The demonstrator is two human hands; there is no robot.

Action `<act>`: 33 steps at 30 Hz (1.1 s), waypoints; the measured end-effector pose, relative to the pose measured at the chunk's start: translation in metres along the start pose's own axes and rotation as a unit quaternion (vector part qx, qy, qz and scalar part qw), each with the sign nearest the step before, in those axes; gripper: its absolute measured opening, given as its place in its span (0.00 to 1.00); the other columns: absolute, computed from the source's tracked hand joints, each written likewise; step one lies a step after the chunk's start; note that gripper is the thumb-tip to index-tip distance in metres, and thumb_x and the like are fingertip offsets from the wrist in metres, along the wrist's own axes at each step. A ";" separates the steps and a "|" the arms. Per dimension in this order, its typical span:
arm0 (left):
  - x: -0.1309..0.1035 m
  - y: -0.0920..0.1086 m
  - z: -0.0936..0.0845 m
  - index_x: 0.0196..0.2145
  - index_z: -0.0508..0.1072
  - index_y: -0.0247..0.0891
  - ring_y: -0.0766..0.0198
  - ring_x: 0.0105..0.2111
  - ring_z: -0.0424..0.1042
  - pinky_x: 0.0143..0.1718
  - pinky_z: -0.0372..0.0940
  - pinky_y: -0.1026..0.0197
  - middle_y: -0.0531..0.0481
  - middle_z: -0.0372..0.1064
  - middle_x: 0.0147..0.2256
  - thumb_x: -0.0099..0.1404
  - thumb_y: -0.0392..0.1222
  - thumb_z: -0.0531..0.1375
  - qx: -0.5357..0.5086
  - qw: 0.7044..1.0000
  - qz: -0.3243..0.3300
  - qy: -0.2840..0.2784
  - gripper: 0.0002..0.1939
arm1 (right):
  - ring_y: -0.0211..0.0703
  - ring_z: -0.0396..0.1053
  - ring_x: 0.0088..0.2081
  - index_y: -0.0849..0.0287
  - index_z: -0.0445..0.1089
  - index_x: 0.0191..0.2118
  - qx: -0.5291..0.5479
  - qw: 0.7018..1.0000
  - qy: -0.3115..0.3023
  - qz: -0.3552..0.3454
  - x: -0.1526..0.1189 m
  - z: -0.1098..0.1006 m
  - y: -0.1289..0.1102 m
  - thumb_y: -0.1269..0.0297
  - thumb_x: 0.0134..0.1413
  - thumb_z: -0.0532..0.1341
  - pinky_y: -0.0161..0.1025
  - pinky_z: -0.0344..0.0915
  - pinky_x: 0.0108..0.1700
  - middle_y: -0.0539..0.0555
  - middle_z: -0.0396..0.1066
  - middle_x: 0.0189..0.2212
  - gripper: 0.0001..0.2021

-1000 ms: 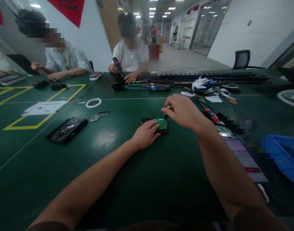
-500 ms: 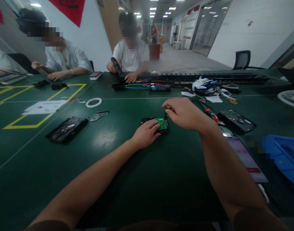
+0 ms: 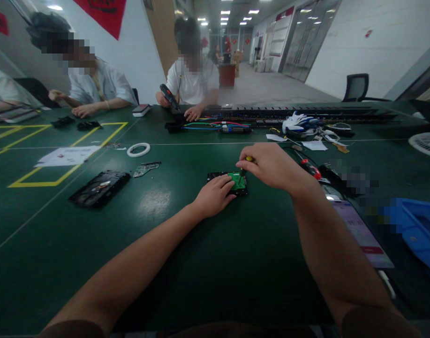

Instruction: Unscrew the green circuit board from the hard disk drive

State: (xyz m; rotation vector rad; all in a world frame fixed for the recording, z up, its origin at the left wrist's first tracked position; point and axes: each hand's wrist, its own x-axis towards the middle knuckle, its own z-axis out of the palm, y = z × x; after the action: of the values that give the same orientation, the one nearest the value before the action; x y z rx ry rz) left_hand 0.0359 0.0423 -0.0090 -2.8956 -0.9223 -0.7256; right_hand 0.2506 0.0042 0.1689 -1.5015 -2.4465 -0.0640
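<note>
Fingers of the right hand [image 3: 271, 165] are curled tight around a small screwdriver [image 3: 245, 164] with a yellow top. The tool is held nearly upright, and its tip is set on the green board of a hard drive [image 3: 232, 182]. The drive is laid flat on the green bench [image 3: 165, 244], near the middle. The left hand [image 3: 213, 196] is pressed down on the near edge of the drive, with its fingers spread a little and nothing gripped inside it.

A blue tray [image 3: 420, 232] is seen at the far right edge of the bench; what is in it cannot be told. Another black drive [image 3: 99, 188] is laid to the left, well apart, with a small loose board [image 3: 146, 168] and a white tape ring [image 3: 138, 149] beyond it. A red-handled screwdriver [image 3: 308, 167] is laid just beside the right wrist.
</note>
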 end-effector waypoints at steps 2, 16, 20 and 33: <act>0.000 0.000 0.000 0.64 0.72 0.35 0.43 0.68 0.68 0.71 0.64 0.39 0.35 0.70 0.65 0.80 0.50 0.59 0.001 1.000 0.001 -0.002 0.22 | 0.53 0.77 0.45 0.60 0.81 0.44 -0.017 1.000 0.008 0.008 0.001 0.002 0.000 0.62 0.71 0.62 0.45 0.63 0.46 0.60 0.82 0.42 0.11; 0.000 0.001 0.000 0.64 0.72 0.35 0.43 0.68 0.68 0.70 0.64 0.39 0.34 0.69 0.66 0.79 0.49 0.60 -0.001 1.000 -0.001 -0.003 0.22 | 0.51 0.78 0.45 0.60 0.80 0.44 0.056 0.998 0.019 -0.017 0.000 0.002 0.000 0.68 0.68 0.61 0.44 0.66 0.49 0.59 0.83 0.44 0.09; -0.001 0.000 0.000 0.64 0.72 0.37 0.44 0.68 0.68 0.70 0.64 0.38 0.35 0.69 0.66 0.79 0.49 0.60 -0.006 1.000 -0.004 -0.002 0.22 | 0.52 0.79 0.45 0.61 0.81 0.47 0.046 0.999 0.010 -0.016 -0.002 0.000 -0.001 0.71 0.65 0.60 0.44 0.67 0.51 0.60 0.84 0.45 0.12; -0.001 0.001 -0.001 0.64 0.72 0.35 0.43 0.68 0.68 0.70 0.65 0.39 0.35 0.69 0.65 0.79 0.50 0.60 -0.001 1.000 -0.005 -0.003 0.22 | 0.54 0.79 0.44 0.60 0.82 0.43 -0.005 1.000 0.004 0.022 0.000 -0.002 -0.001 0.60 0.70 0.66 0.45 0.65 0.45 0.60 0.84 0.41 0.10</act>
State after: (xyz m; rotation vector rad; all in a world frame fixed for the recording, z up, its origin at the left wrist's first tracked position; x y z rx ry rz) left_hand 0.0353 0.0413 -0.0084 -2.8990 -0.9372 -0.7190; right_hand 0.2504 0.0032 0.1705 -1.5555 -2.4094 -0.0740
